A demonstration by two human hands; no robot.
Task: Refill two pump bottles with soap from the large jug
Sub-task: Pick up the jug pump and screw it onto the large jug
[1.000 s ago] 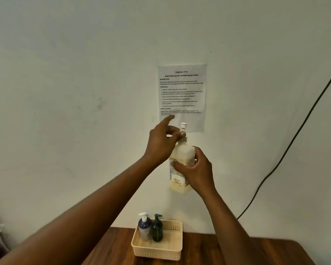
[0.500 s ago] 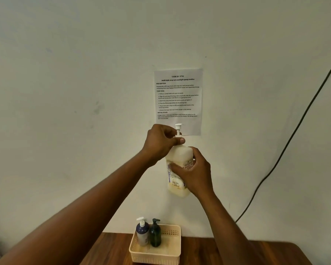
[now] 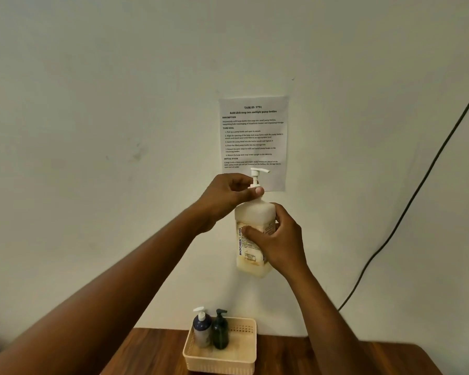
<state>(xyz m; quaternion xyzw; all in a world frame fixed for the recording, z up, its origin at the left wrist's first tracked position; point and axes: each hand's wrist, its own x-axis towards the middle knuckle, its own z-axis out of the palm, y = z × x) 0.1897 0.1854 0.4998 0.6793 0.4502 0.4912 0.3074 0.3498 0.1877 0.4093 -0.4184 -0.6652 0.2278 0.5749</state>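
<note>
You are gripping the large jug point(image 3: 253, 239) mid-body with your right hand point(image 3: 279, 239), while your left hand point(image 3: 228, 197) is pinching its pump collar point(image 3: 256, 187); it looks heavy, stiff and possibly slick.

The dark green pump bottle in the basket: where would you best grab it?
Grip the dark green pump bottle round its neck, coming from above and the right: it stands upright, the blue bottle crowds its left, and the basket wall hides its base.

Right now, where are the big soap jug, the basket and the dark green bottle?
Big soap jug point(image 3: 252, 215): head view, on its bare shoulder above the label.
Basket point(image 3: 220, 361): head view, on its front wall.
Dark green bottle point(image 3: 220, 334): head view, on its body.
</note>
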